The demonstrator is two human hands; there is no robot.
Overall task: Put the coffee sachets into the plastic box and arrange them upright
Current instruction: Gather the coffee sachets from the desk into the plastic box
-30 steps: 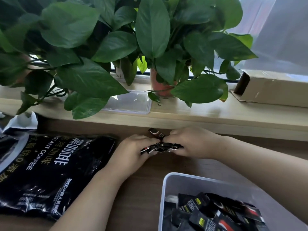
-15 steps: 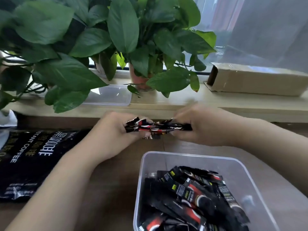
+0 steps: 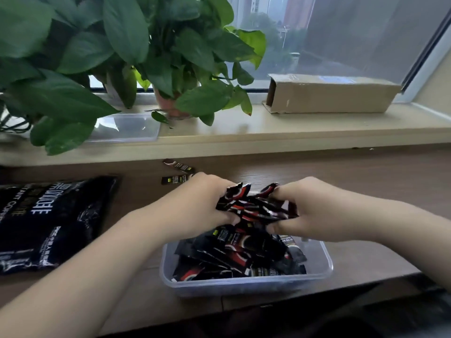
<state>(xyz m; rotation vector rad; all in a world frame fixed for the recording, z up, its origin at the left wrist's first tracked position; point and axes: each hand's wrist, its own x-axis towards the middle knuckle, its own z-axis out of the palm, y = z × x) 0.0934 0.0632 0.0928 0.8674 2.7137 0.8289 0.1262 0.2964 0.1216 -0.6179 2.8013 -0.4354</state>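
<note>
Both hands closed on one bundle of coffee sachets [image 3: 255,207], held just above the far end of the plastic box [image 3: 246,284]. Left hand [image 3: 207,208] pinches the bundle's left end, thumb under, fingers curled over the top; right hand [image 3: 310,211] does the same at the right end, fingers tight w/ no gap showing. Bundle's long axis runs roughly left-right between the hands, sachet ends fanning up and away at the top, so it's not neat; red/black printed faces toward the camera. Exact count in the bundle: can't tell. Below the grip, the box sits on the wooden desk [image 3: 366,181], near its front edge, w/ a loose heap of sachets [image 3: 234,257] inside, lying mostly flat or tilted, overlapping at mixed angles, none clearly upright. Two stray sachets [image 3: 179,172] lie flat on the desk just beyond the left hand, long axes approx left-right, the far one angled. Big black instant-coffee bag [image 3: 48,220] lies flat at desk left, well apart from the box. On the sill behind: clear plastic lid [image 3: 127,128], potted plants [image 3: 170,57], and a cardboard box [image 3: 332,93] on its side to the right.
</note>
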